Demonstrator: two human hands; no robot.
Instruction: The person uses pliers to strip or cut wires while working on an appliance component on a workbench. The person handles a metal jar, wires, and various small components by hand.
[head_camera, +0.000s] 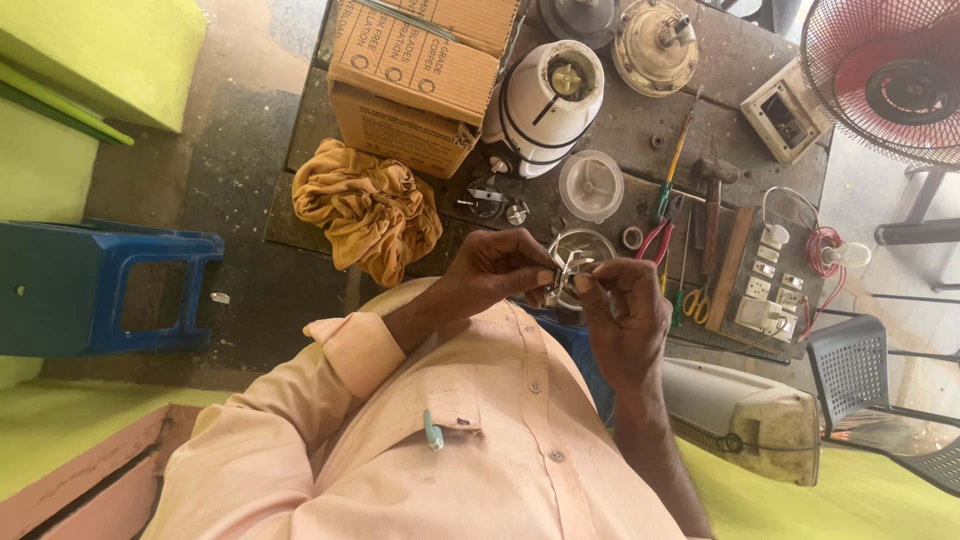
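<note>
I see both hands up over the counter (600, 120) edge: left hand (495, 270) & right hand (622, 310) w/ fingers pinched on a small metal part (568, 272) between them, just above a round metal cup (590, 245). Nearby: white mixer base (545, 105), cardboard box (420, 70), yellow cloth (365, 210), red pliers (655, 238), green screwdriver (670, 175).

Both hands met in front of the chest, raised above the counter's edge. The left hand (495, 265) came in from the left, wrist bent, its fingers curled and its thumb and forefinger pinched together at the tips. The right hand (622, 310) rose from below on a bare forearm, back of the hand toward the camera, fingertips closed against those of the left. The left arm wore a rolled sleeve cuff.
</note>
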